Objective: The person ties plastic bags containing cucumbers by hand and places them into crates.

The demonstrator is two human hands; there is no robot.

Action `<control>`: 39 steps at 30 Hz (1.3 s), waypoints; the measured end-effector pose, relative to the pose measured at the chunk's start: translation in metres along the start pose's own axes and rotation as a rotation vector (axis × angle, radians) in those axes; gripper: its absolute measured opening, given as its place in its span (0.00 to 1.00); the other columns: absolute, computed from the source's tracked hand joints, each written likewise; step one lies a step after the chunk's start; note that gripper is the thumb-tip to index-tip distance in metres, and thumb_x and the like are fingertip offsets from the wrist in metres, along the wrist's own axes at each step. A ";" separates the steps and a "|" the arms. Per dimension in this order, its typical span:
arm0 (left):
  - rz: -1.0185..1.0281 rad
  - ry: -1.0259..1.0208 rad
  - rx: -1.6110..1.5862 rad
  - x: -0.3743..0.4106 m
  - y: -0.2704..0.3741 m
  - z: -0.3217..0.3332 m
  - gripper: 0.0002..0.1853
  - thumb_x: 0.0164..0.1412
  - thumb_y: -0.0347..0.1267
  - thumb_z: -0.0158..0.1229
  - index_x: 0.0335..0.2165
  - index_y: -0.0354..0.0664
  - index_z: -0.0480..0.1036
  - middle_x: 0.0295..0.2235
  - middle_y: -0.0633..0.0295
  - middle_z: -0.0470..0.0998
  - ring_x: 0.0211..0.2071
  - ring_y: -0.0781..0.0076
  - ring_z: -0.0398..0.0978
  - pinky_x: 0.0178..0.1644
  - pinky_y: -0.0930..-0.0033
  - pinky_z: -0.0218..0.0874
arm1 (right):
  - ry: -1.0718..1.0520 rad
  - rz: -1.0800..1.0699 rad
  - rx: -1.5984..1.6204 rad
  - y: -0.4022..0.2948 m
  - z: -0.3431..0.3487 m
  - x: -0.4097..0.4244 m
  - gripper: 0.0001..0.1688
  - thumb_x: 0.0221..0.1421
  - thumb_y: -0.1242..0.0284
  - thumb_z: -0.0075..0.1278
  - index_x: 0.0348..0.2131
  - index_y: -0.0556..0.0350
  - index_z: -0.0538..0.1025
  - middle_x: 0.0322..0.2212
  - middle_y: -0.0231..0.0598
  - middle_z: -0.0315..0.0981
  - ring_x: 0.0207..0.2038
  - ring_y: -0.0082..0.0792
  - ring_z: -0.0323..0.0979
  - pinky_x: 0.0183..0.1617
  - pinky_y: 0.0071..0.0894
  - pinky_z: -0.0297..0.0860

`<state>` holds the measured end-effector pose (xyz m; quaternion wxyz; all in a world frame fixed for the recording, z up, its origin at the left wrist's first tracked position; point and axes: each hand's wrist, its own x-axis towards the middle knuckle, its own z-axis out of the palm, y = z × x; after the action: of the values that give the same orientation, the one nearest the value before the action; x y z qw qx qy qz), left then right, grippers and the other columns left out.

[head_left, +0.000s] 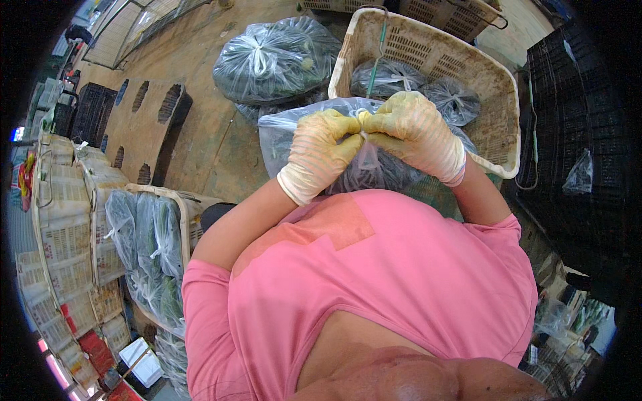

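Observation:
Both my hands wear pale gloves with yellowed fingers and meet over a clear plastic bag (278, 143) of dark green produce. My left hand (326, 145) pinches the bag's gathered neck between thumb and fingers. From the other side, my right hand (414, 128) grips the same twisted neck, its fingertips touching the left ones. The bag lies in front of my body, partly hidden by my hands and wrists. Just beyond it stands a dirty white plastic crate (454, 52) with tied bags (454, 100) of produce inside.
A large tied bag (281, 60) of greens rests on the floor ahead. To the left are a pallet-like slab (150, 120), stacked white crates (65, 195) and a crate of bagged green vegetables (150, 240). Black crates (572, 115) form a tall stack on the right.

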<state>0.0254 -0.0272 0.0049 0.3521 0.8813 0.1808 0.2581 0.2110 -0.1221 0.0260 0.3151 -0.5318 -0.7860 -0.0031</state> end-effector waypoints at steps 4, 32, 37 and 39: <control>0.019 -0.039 0.082 0.001 -0.012 0.005 0.06 0.48 0.26 0.62 0.28 0.36 0.78 0.25 0.51 0.75 0.29 0.52 0.74 0.34 0.58 0.63 | -0.104 0.029 -0.197 -0.006 0.015 0.001 0.08 0.45 0.68 0.58 0.27 0.51 0.77 0.21 0.41 0.71 0.27 0.48 0.71 0.32 0.47 0.66; -0.016 0.059 -0.116 0.000 -0.013 0.005 0.05 0.50 0.26 0.62 0.30 0.37 0.76 0.27 0.55 0.74 0.31 0.64 0.73 0.36 0.66 0.64 | 0.006 0.180 0.387 0.004 0.017 -0.014 0.09 0.43 0.78 0.59 0.30 0.55 0.77 0.27 0.40 0.74 0.32 0.41 0.73 0.38 0.36 0.69; -0.289 0.000 -0.184 -0.004 -0.016 0.005 0.08 0.54 0.28 0.61 0.34 0.37 0.75 0.30 0.61 0.76 0.33 0.74 0.72 0.39 0.70 0.65 | 0.046 0.023 0.334 0.010 0.020 -0.018 0.11 0.42 0.78 0.60 0.31 0.53 0.79 0.28 0.41 0.75 0.32 0.43 0.73 0.38 0.38 0.70; -0.283 -0.026 -0.432 -0.003 -0.014 0.005 0.09 0.54 0.28 0.62 0.35 0.36 0.75 0.31 0.60 0.77 0.33 0.74 0.73 0.39 0.70 0.66 | 0.082 0.157 0.338 0.004 0.018 -0.019 0.12 0.41 0.77 0.61 0.32 0.53 0.79 0.28 0.40 0.75 0.32 0.43 0.73 0.38 0.38 0.70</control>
<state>0.0240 -0.0213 -0.0087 0.5673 0.7546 0.2386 0.2275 0.2099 -0.1298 0.0004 0.4312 -0.5304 -0.7179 0.1319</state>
